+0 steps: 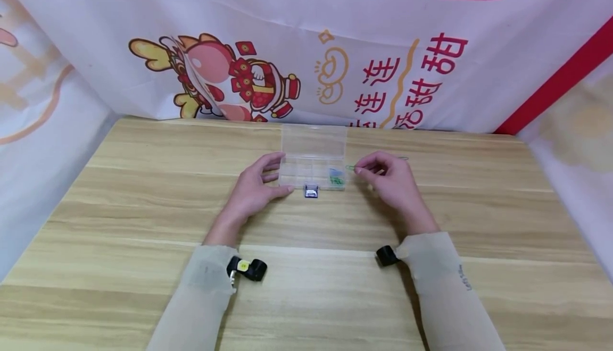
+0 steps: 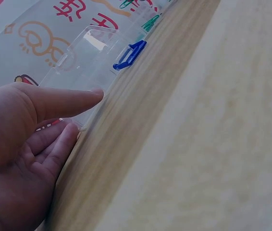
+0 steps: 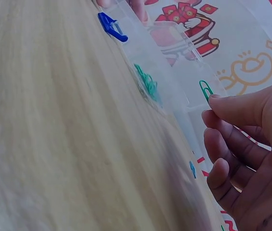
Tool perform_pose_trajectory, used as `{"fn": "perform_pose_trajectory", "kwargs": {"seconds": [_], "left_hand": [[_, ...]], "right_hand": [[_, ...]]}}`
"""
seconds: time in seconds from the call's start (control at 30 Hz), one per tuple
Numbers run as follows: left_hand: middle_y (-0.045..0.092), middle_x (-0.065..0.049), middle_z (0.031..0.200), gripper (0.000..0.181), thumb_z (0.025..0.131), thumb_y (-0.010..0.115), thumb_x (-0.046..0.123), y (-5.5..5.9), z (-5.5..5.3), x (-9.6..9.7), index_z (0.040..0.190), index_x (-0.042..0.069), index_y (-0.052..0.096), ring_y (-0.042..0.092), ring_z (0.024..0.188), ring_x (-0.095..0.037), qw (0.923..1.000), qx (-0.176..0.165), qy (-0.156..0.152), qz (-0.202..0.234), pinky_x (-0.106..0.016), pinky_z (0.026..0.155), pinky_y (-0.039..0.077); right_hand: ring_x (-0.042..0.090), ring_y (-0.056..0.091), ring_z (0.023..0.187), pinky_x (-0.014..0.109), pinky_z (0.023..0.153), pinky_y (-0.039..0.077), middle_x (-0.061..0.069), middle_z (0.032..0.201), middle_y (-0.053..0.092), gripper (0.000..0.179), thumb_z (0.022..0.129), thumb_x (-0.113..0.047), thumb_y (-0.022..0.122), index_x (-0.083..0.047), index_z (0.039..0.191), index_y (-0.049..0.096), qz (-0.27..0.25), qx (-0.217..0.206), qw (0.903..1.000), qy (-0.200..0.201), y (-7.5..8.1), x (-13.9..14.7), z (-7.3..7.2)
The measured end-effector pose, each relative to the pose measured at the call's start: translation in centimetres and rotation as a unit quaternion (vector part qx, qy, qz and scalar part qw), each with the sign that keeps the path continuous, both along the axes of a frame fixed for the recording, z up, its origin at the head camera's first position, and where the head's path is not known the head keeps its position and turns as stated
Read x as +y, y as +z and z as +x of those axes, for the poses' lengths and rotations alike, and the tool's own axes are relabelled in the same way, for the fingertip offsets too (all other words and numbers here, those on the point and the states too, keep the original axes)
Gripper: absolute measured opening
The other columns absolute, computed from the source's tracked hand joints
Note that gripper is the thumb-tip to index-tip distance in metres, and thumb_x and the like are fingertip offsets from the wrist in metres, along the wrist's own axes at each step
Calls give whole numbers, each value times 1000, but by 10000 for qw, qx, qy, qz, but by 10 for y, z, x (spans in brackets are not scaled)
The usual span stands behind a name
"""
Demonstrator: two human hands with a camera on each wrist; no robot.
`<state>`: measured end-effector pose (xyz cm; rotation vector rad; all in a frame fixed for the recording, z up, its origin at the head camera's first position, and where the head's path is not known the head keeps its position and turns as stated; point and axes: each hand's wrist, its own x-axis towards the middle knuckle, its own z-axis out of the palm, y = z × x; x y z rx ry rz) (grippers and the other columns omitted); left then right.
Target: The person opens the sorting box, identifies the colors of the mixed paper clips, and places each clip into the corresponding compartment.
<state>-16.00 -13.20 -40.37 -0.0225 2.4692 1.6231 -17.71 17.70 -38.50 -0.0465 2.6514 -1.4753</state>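
Note:
A clear compartment box (image 1: 304,168) stands on the table with its transparent lid (image 1: 313,141) raised at the back. My left hand (image 1: 256,183) holds the box's left end, thumb at the front corner and index finger near the back one. Between thumb and index finger, my right hand (image 1: 390,178) pinches a green paper clip (image 3: 205,90), just right of the box. Green paper clips (image 1: 337,180) lie in the front right compartment, with blue ones (image 1: 337,172) behind them. A blue latch (image 2: 130,55) hangs at the box's front.
On the table to the right lies a blue paper clip (image 3: 192,169). Another green clip (image 1: 404,158) shows beyond the right hand. A printed cloth (image 1: 383,10) hangs behind the table's back edge.

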Motion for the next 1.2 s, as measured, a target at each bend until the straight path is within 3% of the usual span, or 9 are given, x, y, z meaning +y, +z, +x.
{"fn": "perform_pose_trajectory", "kwargs": {"seconds": [0.5, 1.2], "left_hand": [[53, -10, 163, 81, 90, 86, 9, 4, 2, 2, 161, 25, 49, 58, 145, -34, 9998, -107, -16, 148, -49, 124, 49], [54, -11, 162, 81, 90, 87, 9, 2, 3, 1, 160, 24, 50, 58, 145, -35, 10000, -33, 43, 61, -48, 123, 50]], "right_hand": [[25, 61, 97, 28, 73, 58, 7, 110, 71, 12, 103, -22, 73, -16, 113, 75, -50, -219, 9997, 119, 2, -5, 6], [25, 61, 96, 29, 73, 58, 7, 109, 72, 12, 102, -21, 73, -16, 113, 76, -28, -153, 9997, 178, -1, -12, 6]]}}
